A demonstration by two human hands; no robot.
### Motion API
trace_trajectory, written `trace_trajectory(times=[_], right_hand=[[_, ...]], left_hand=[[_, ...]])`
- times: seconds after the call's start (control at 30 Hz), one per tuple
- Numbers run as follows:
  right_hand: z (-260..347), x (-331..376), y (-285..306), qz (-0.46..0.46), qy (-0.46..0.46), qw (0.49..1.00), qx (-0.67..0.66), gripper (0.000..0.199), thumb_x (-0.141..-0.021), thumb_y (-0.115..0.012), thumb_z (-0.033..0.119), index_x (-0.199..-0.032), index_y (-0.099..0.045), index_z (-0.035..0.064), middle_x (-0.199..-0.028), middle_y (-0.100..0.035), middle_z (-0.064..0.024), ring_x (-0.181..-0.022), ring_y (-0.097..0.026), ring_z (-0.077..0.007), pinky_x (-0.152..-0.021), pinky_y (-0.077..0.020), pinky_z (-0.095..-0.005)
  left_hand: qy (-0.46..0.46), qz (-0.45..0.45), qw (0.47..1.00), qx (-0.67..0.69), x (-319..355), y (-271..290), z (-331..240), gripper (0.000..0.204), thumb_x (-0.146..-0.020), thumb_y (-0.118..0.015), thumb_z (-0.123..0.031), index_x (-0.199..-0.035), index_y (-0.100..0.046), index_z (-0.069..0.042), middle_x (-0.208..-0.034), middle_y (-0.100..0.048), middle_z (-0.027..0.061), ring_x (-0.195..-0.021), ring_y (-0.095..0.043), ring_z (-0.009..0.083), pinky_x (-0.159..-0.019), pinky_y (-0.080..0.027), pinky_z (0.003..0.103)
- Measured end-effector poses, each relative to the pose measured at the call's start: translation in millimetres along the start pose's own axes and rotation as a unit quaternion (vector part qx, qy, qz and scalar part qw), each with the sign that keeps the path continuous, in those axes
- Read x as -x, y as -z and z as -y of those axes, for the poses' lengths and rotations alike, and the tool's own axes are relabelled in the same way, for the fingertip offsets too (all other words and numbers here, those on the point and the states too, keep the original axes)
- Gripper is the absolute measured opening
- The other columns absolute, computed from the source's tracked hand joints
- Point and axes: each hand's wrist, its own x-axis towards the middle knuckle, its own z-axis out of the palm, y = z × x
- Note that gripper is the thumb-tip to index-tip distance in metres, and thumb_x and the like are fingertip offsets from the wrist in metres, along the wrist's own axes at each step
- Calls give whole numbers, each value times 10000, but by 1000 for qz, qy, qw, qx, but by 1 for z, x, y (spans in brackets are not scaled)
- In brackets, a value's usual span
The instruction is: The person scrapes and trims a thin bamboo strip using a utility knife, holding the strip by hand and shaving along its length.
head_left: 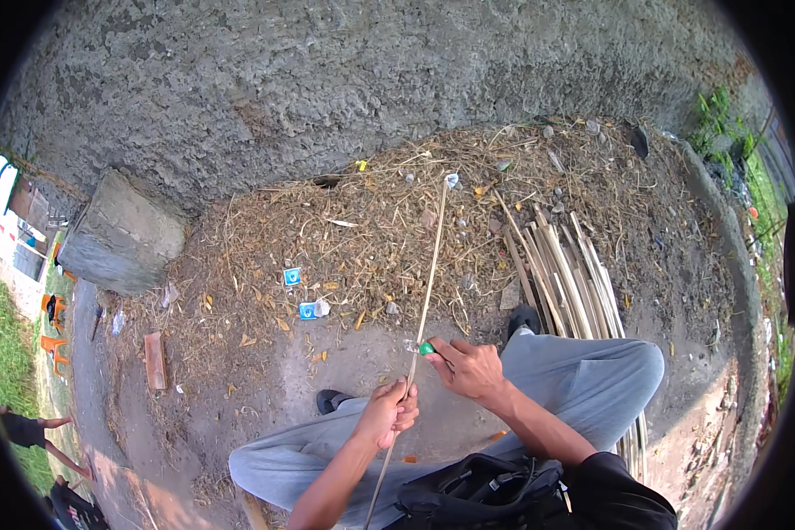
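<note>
My left hand [389, 412] is closed around a long, thin wooden strip [435, 256], which looks like split bamboo. The strip runs from the littered ground near the wall, between my knees and down past the lower edge. Just above that grip, my right hand [470, 369] pinches a small tool with a rounded green handle [427, 348]. A small shiny part of the tool meets the strip; its exact shape is too small to make out. On my right, a bundle of similar pale strips [570, 269] lies on the ground, partly hidden under my leg.
A rough grey wall [353, 79] rises ahead, with a concrete block [125, 234] at left. Dry shavings and leaves [283, 230] litter the ground. Two blue packets [291, 276] and a brick [155, 360] lie left. Other people [28, 430] and orange chairs [55, 344] appear far left.
</note>
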Motion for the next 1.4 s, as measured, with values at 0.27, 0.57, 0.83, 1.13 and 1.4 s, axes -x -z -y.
trace_trajectory(times=[0.27,0.57,0.83,1.13,1.4], right_hand=[[-59,-18,20,-55,-121,991,34,286,-938,-615,356,-1075,-702,121,-799,-717,-122,-621,-679,-329,-536,-542,-431],[-75,-26,27,-97,-185,978,3,298,-944,-593,376,-1055,-718,129,-751,-697,-162,-639,-674,-355,-562,-526,-460],[-105,-29,25,-157,-307,938,-26,410,-983,-524,419,-1085,-719,74,-668,-664,-175,-591,-653,-331,-557,-505,-427],[7,1,17,5,-125,963,-238,308,-966,-588,327,-1065,-709,62,-712,-667,-127,-579,-647,-281,-531,-498,-396],[22,14,10,55,-28,989,-133,222,-916,-659,286,-1080,-704,142,-739,-683,-89,-518,-616,-315,-463,-488,-402]], left_hand=[[72,3,996,-52,28,-9,23,313,-1076,-358,-289,-909,-489,-58,-593,-337,-59,-451,-258,32,-390,-189,216],[109,-56,985,-123,97,5,48,320,-1073,-372,-304,-935,-504,-48,-609,-371,-43,-476,-295,37,-401,-225,213],[43,-174,967,-183,134,45,103,342,-1015,-504,-405,-773,-515,-163,-583,-369,-61,-488,-336,74,-446,-269,256],[-31,-152,982,-107,75,16,35,341,-1069,-385,-323,-954,-519,-31,-608,-382,-27,-454,-311,48,-406,-244,221],[-49,-81,989,-111,27,5,4,329,-1069,-389,-313,-950,-519,-35,-605,-377,-27,-448,-298,47,-406,-232,220]])
